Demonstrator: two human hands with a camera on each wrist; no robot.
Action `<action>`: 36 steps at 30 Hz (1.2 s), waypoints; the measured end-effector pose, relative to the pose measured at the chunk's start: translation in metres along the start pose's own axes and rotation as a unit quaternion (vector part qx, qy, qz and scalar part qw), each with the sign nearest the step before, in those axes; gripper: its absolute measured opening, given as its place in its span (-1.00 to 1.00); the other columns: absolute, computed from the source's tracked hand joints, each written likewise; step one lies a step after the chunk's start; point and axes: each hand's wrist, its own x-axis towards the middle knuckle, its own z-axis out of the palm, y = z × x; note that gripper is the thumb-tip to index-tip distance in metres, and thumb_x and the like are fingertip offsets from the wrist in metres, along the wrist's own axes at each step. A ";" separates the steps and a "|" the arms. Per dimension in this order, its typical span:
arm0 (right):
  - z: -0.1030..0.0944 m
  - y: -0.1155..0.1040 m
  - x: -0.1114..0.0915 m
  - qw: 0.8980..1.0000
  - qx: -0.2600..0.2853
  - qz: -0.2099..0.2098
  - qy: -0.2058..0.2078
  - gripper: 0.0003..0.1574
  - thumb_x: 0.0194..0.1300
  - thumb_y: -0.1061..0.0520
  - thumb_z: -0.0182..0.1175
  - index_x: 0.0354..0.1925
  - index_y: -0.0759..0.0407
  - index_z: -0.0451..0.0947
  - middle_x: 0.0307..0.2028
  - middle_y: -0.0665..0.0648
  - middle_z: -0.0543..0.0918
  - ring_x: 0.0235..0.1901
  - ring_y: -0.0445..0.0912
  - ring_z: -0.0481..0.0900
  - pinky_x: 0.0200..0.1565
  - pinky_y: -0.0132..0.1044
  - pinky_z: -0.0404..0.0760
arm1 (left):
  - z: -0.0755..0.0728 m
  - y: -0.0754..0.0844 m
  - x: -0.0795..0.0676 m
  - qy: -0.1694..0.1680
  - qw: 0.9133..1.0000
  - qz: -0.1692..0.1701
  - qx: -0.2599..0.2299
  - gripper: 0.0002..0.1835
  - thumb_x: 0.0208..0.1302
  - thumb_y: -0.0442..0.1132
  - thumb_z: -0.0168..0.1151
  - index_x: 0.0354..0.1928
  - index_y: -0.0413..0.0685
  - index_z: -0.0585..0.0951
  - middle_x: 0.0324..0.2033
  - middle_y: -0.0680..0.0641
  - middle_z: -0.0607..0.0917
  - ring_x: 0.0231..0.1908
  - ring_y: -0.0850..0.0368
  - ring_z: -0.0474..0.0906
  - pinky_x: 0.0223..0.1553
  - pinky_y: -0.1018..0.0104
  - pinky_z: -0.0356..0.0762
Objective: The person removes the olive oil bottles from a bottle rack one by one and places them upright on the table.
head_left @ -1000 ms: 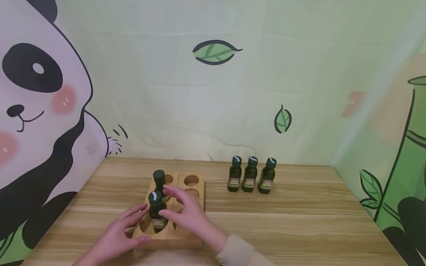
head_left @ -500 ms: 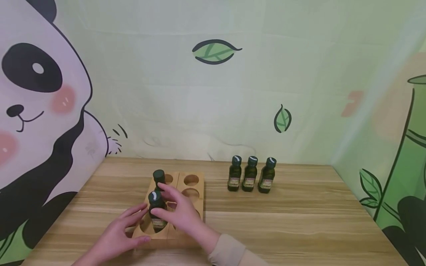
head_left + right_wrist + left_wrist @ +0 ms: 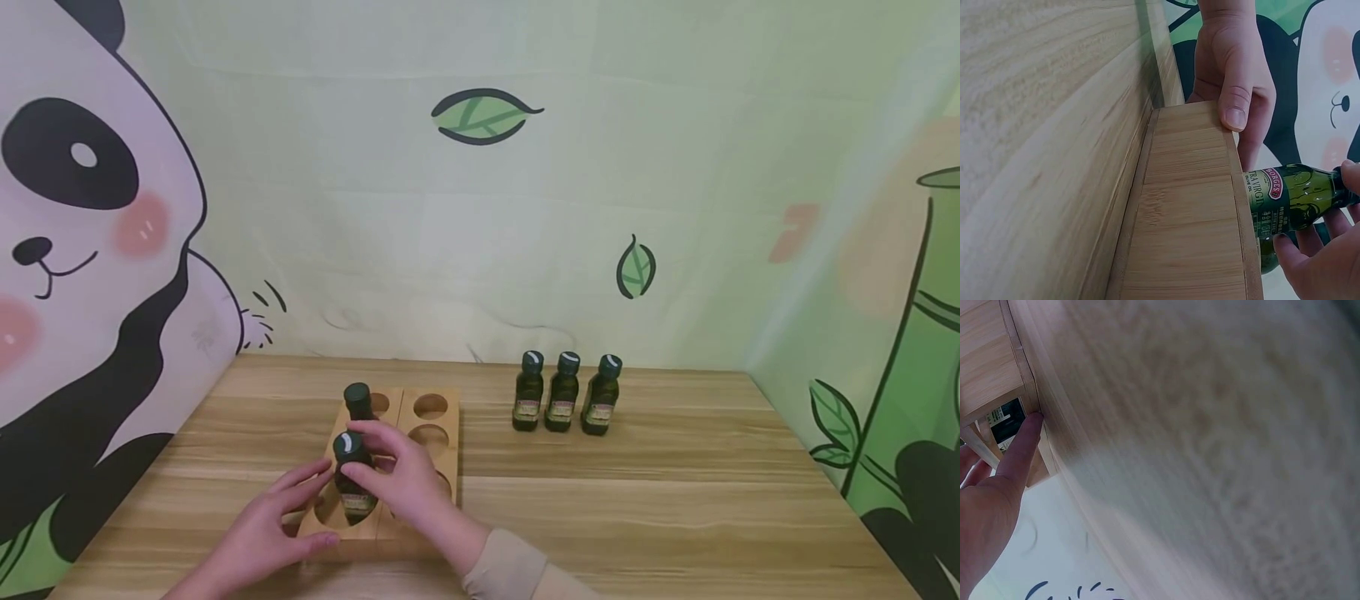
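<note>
A wooden rack (image 3: 416, 547) with round holes in two columns stands at the left of the table. My left hand (image 3: 258, 529) grips its near left corner, the thumb on the front face and the fingers along the left side. In the nearest left hole a dark green olive oil bottle (image 3: 356, 492) stands slightly tilted; its label (image 3: 1267, 194) shows in the right wrist view. My right hand (image 3: 408, 479) holds this bottle near its shoulder, thumb on the near side and fingers behind. Just beyond, another bottle (image 3: 357, 400) stands in the left column, its lower part hidden by the hand.
Three similar bottles (image 3: 562, 404) stand upright in a row on the table (image 3: 637, 517), right of the rack and near the back edge. Open holes (image 3: 431, 407) show in the rack's right column. Behind hangs a printed backdrop (image 3: 360, 208) with a panda and leaves.
My right hand has moved left and its fingers have closed in on the nearest bottle. The left hand, the rack and the bottles have stayed in place.
</note>
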 end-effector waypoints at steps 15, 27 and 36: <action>0.004 0.000 0.000 1.000 0.014 0.005 0.014 -0.53 0.30 0.22 0.33 0.18 0.09 0.57 -0.05 0.04 0.70 -0.02 -0.24 0.60 0.03 -0.32 0.58 | 0.000 -0.003 0.001 -0.002 1.000 0.003 -0.006 -0.11 0.00 0.14 0.53 0.35 -0.12 0.48 0.37 -0.21 0.35 0.19 -0.33 0.43 -0.23 0.15 0.70; 0.002 -0.005 -0.001 0.999 0.022 -0.021 0.012 -0.52 0.33 0.23 0.30 0.21 0.14 0.55 -0.02 0.07 0.69 0.00 -0.21 0.60 0.05 -0.31 0.57 | 0.000 -0.001 0.001 -0.002 1.000 -0.002 -0.007 -0.11 0.00 0.13 0.54 0.35 -0.14 0.48 0.37 -0.20 0.35 0.19 -0.32 0.44 -0.23 0.15 0.70; -0.007 -0.022 -0.001 0.997 0.066 -0.030 0.022 -0.50 0.30 0.32 0.29 0.21 0.18 0.54 0.04 0.16 0.65 0.03 -0.15 0.59 0.07 -0.33 0.55 | 0.001 -0.002 -0.001 0.013 1.000 0.028 -0.005 -0.12 0.01 0.13 0.53 0.31 -0.21 0.50 0.34 -0.22 0.39 0.16 -0.31 0.46 -0.25 0.17 0.70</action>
